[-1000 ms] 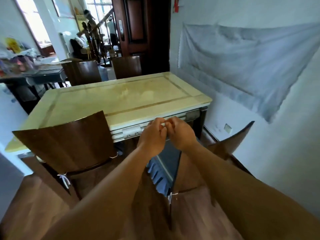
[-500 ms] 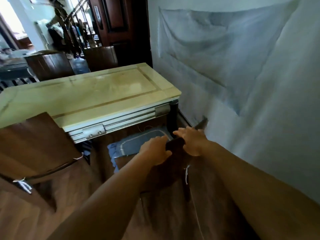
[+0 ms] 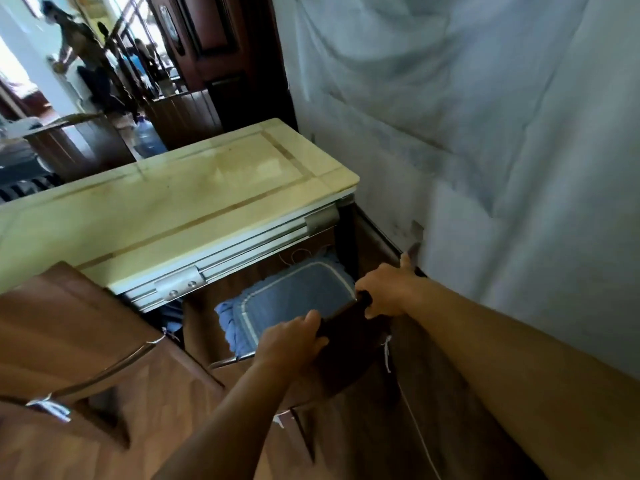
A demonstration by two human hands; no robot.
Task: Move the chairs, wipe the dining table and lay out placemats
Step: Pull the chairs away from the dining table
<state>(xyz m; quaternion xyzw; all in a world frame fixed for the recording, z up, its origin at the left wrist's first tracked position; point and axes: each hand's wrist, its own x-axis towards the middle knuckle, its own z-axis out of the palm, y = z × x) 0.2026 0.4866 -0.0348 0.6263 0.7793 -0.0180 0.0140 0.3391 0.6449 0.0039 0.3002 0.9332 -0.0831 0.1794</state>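
Cream stone tops the dining table [image 3: 180, 202], which stands against the sheet-draped wall [image 3: 485, 133]. A dark wooden chair [image 3: 346, 344] sits at its near right corner, its blue seat cushion [image 3: 294, 306] partly under the edge. A second chair [image 3: 65, 327] stands left. The left hand [image 3: 287, 341] and right hand [image 3: 384, 292] both grasp the chair's top rail.

text: none legible | labels: none | brands: none | numbers: none | signs: none
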